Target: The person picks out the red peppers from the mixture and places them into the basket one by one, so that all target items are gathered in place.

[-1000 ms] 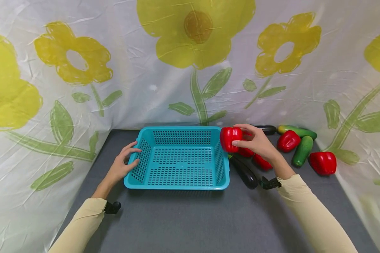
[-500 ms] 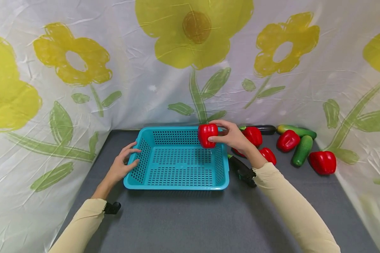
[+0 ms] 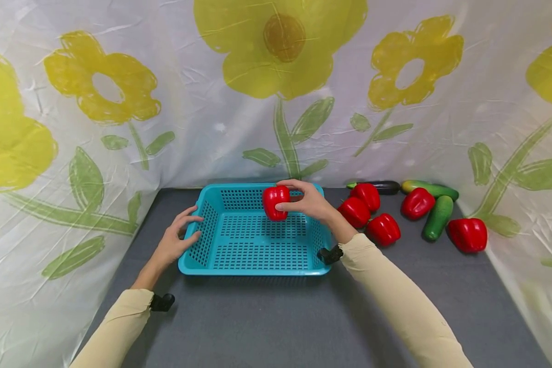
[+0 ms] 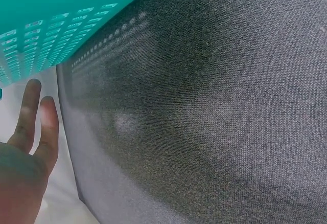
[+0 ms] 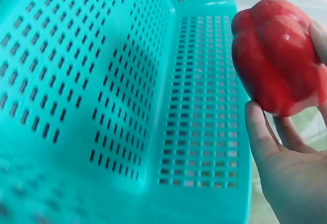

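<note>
My right hand [image 3: 307,200] holds a red bell pepper [image 3: 276,202] between thumb and fingers, over the back right part of the turquoise basket [image 3: 253,272]. In the right wrist view the bell pepper [image 5: 278,55] shows its lobed end, with the basket's slotted floor and wall [image 5: 199,101] beside it. My left hand [image 3: 174,239] is at the basket's left rim, its fingertips overlapping the rim and its fingers relaxed. Two of its fingers [image 4: 48,124] appear fairly straight below the basket's outer wall [image 4: 66,29] in the left wrist view.
Right of the basket lie several more red bell peppers [image 3: 384,229], a cucumber [image 3: 438,219], a yellow-green cucumber-like vegetable [image 3: 432,189] and a dark eggplant [image 3: 384,187]. A flowered cloth [image 3: 202,128] hangs behind the dark grey table [image 3: 257,322].
My right hand has carried the bell pepper leftward from the basket's right rim to over its inside. The right forearm now covers the eggplant beside the basket. My left hand has stayed put.
</note>
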Tool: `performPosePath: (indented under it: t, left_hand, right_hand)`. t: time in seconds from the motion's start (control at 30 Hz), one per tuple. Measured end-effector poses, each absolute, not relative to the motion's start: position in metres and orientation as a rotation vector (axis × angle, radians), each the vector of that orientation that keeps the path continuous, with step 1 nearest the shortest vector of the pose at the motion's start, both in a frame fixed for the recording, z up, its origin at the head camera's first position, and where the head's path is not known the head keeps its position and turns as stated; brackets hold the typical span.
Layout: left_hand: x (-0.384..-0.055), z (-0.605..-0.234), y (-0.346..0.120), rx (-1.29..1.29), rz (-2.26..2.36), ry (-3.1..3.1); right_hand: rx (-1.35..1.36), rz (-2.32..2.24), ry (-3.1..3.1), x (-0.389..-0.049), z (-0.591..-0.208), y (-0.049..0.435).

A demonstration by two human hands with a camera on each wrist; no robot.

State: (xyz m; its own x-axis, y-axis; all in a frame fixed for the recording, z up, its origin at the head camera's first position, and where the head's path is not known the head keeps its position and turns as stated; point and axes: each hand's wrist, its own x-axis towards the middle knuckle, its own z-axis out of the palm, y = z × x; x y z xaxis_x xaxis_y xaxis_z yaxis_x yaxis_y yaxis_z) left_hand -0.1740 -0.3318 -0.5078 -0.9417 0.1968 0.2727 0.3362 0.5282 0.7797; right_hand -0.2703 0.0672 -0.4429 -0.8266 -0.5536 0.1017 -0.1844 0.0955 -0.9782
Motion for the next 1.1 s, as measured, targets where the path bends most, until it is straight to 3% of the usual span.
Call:
performPosePath:
  t: [1.1]
  left_hand:
    - [-0.177,-0.511,-0.334,-0.51,-1.386,-2.581]
  right_hand:
    - [-0.644,-1.689,2.118,-0.274,-0.474,-0.01]
